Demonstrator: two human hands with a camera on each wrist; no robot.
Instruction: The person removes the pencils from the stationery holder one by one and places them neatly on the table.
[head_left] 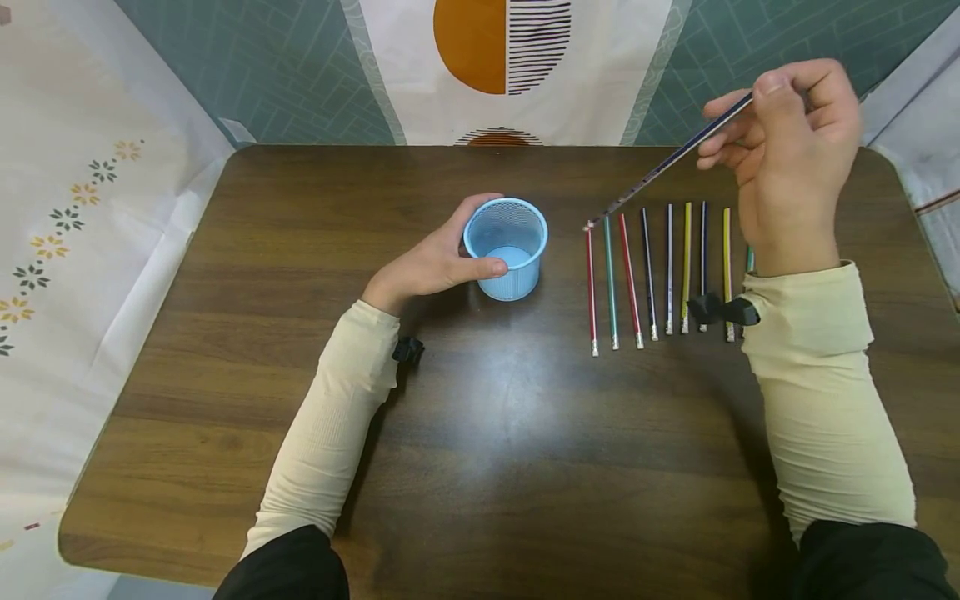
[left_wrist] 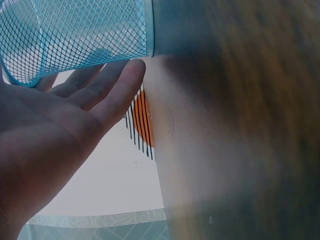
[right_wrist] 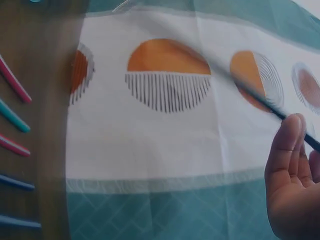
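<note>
In the head view, my left hand (head_left: 431, 262) grips a light blue mesh pencil cup (head_left: 512, 288), the thumb at its front rim and the fingers behind. The cup is upright and I see no pencil inside; its base looks on or just above the table. The left wrist view shows the cup's mesh wall (left_wrist: 80, 37) against the fingers. Raised at the upper right, my right hand (head_left: 798, 162) pinches a dark blue pencil (head_left: 671, 161) near one end between thumb and fingers. The pencil slants down leftward, its lower end over the row's leftmost red pencil (head_left: 591, 292).
Several pencils lie side by side right of the cup, among them a green pencil (head_left: 612, 292) and a yellow pencil (head_left: 687, 267). The right forearm partly covers the row's right end. Beyond the brown table's (head_left: 225, 333) far edge hangs a patterned cloth (head_left: 405, 67).
</note>
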